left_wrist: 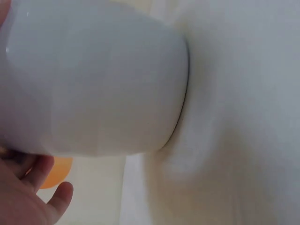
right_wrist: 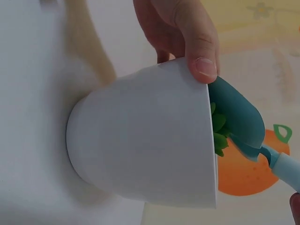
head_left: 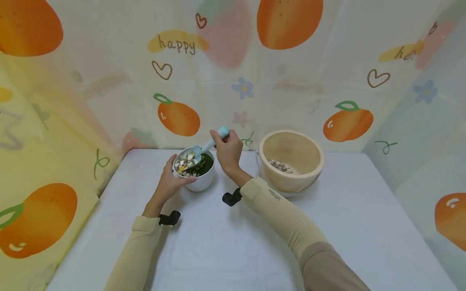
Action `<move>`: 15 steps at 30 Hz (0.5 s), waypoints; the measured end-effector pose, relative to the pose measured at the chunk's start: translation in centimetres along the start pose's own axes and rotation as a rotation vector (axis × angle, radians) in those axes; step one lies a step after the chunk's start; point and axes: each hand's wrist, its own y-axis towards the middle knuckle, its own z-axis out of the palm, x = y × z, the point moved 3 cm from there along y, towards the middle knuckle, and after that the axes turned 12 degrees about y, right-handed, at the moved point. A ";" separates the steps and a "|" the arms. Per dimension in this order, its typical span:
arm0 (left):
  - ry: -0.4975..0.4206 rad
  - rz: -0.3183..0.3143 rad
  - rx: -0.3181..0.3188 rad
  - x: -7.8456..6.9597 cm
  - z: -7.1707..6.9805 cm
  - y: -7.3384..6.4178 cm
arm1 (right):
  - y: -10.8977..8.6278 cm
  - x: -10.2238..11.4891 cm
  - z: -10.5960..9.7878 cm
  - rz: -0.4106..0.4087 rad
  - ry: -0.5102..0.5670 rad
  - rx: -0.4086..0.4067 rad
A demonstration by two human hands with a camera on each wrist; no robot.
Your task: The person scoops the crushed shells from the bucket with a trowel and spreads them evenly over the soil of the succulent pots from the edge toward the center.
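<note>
A white flowerpot [head_left: 199, 184] stands upright on the table, with my left hand [head_left: 169, 180] gripping its left side, thumb at the rim. Dark soil or moss [head_left: 206, 163] and pale mixed pebbles [head_left: 185, 161] show inside it. Pinched by its handle in my right hand [head_left: 229, 152], a light-blue small trowel [head_left: 211, 144] slants down over the pot's mouth. In the right wrist view the trowel's blade [right_wrist: 241, 112] lies at the rim beside green plump leaves [right_wrist: 219, 133]. The left wrist view shows mostly the pot's smooth wall [left_wrist: 98, 79]; its contents are hidden there.
To the right of my right hand stands a wide beige bowl-like pot [head_left: 291, 178] with some pebbles [head_left: 280, 166] on its bottom. A white cloth covers the table [head_left: 218, 250]. Behind it hangs a fruit-printed curtain [head_left: 280, 93]. Black camera mounts sit on both wrists.
</note>
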 end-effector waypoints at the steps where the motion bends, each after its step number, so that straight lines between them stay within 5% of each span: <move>1: 0.008 -0.002 -0.002 -0.1 0.1 -0.1 | -0.1 0.0 0.0 0.000 0.004 -0.007; 6: 0.036 0.027 -0.006 -0.3 -0.3 -0.1 | 0.0 0.1 -0.1 -0.017 0.007 -0.012; 15: -0.004 0.019 0.079 0.1 -0.7 0.2 | -0.1 0.1 0.1 -0.031 -0.023 -0.009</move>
